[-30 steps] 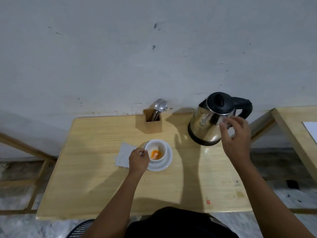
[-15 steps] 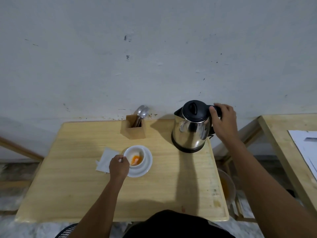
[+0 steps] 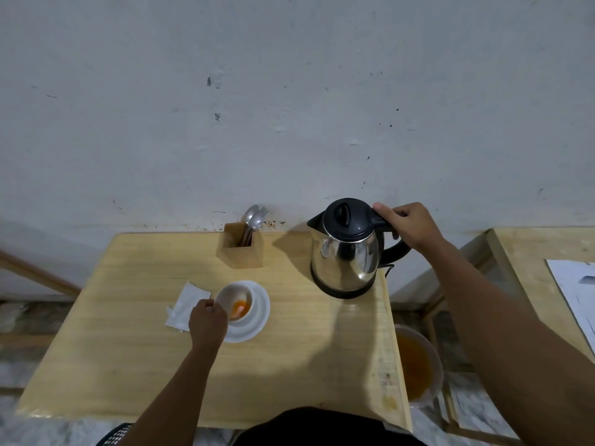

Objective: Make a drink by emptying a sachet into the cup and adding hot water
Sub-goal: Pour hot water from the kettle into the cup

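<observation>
Steel kettle (image 3: 346,255) stands at the table's (image 3: 135,355) two o'clock, your right hand (image 3: 410,225) wrapped around its black handle. Your left hand (image 3: 207,321) pinches the white cup's (image 3: 235,299) rim at centre; orange powder inside.

Polished mirror-finish steel kettle body (image 3: 346,262) under a matt black plastic lid (image 3: 347,218), glossy white ceramic cup (image 3: 234,297) on a glossy white saucer (image 3: 256,320), matt pale-wood tabletop (image 3: 128,333), plain wooden cutlery box (image 3: 240,247), shiny metal spoons (image 3: 254,217), matt white paper napkin (image 3: 185,305).
</observation>
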`<action>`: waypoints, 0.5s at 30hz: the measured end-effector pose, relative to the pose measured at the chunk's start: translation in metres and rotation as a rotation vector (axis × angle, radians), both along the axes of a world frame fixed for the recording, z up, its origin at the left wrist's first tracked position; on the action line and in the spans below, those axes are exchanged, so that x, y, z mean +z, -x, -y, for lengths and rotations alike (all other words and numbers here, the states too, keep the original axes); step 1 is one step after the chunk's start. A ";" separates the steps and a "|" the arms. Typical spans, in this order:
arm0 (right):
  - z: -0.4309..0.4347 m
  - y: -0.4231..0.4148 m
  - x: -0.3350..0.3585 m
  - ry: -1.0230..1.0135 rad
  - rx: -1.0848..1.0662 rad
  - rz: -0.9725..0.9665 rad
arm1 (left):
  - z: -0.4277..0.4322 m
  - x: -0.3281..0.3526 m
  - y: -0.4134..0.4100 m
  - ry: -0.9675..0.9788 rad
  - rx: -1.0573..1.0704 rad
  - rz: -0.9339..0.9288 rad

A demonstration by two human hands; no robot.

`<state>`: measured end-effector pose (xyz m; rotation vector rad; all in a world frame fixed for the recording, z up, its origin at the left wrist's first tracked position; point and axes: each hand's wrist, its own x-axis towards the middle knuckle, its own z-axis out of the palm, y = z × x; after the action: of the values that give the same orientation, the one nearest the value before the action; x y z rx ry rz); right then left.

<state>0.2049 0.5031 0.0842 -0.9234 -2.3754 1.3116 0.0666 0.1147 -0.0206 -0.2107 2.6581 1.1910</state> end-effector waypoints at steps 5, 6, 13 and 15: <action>-0.003 0.003 -0.004 -0.007 -0.001 -0.040 | -0.003 0.000 -0.002 0.019 0.013 -0.019; -0.003 0.003 -0.005 -0.012 -0.008 -0.058 | -0.003 0.000 -0.002 0.018 0.013 -0.023; 0.005 0.000 -0.011 -0.042 -0.070 -0.158 | 0.000 0.002 -0.001 0.022 0.000 0.004; 0.009 -0.001 -0.009 -0.065 -0.082 -0.185 | 0.003 0.001 0.000 0.008 -0.018 0.015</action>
<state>0.2058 0.4940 0.0754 -0.8329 -2.2024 1.2257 0.0663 0.1121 -0.0198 -0.1965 2.6468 1.1684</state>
